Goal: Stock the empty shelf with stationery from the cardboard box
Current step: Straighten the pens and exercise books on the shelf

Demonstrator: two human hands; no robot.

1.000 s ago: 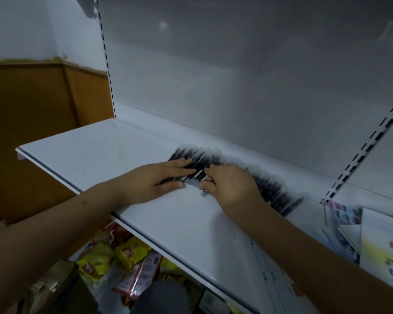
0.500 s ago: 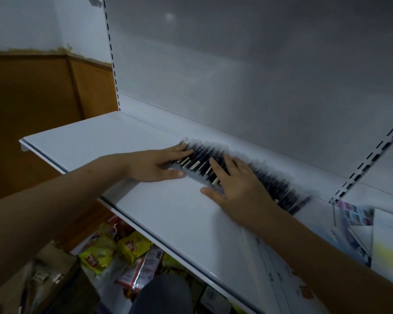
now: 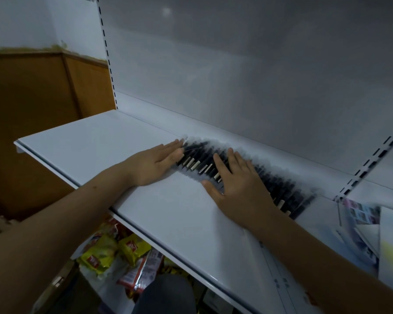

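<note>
1. Both hands are flat on the white shelf (image 3: 82, 141), which runs from the middle left of the frame down toward the lower right.
2. The left hand (image 3: 154, 164) lies palm down at centre frame, fingers straight and close together, their tips touching the left end of the row of pens (image 3: 281, 184).
3. The right hand (image 3: 241, 184) sits just right of centre, fingers spread wide and straight, pressing down on top of the row (thumb out to the left on the bare shelf).
4. Neither hand curls round anything; both are simply laid flat.
5. The pens are dark, in clear wrappers, packed side by side in one long band along the back edge of the shelf, against the grey back panel (image 3: 236, 75).
6. That band slants from centre frame down to the right, ending near a slotted upright (image 3: 372, 159).
7. Some pale ends show among the dark barrels between the two hands.
8. At the far right edge, printed paper sheets (image 3: 361, 214) lie on the neighbouring shelf section.
9. Bottom left, below the shelf, yellow and red snack packets (image 3: 114, 252) are heaped (labels too blurred to read).
10. Upper left shows brown wall panelling (image 3: 32, 105) under a white wall.
</note>
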